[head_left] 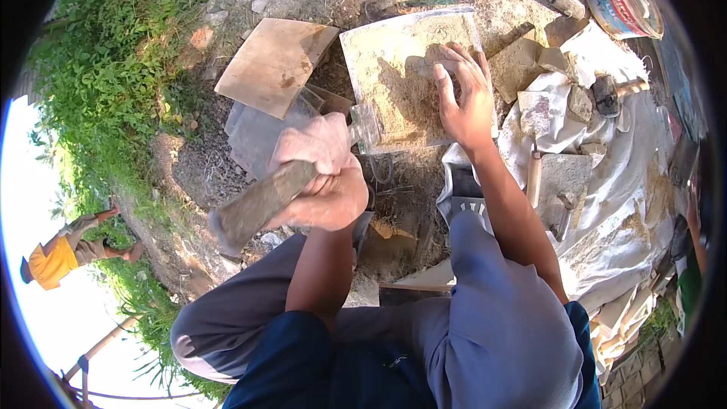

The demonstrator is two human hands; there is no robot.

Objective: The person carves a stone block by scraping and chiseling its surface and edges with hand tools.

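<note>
My left hand is closed round a blurred tool with a thick grey-brown end at lower left. A pinkish, cloth-like piece lies against the fingers, and a blurred greyish piece extends beyond it over the slab's left edge. My right hand rests on the right part of a pale rectangular slab with a sandy surface, its fingers apart. Left of the slab lies a smooth beige tile, over greyish sheets.
Stone pieces and a wooden-handled trowel lie at right on a white sheet. A labelled bucket stands at upper right. Green plants grow at left. A person in yellow is at far left.
</note>
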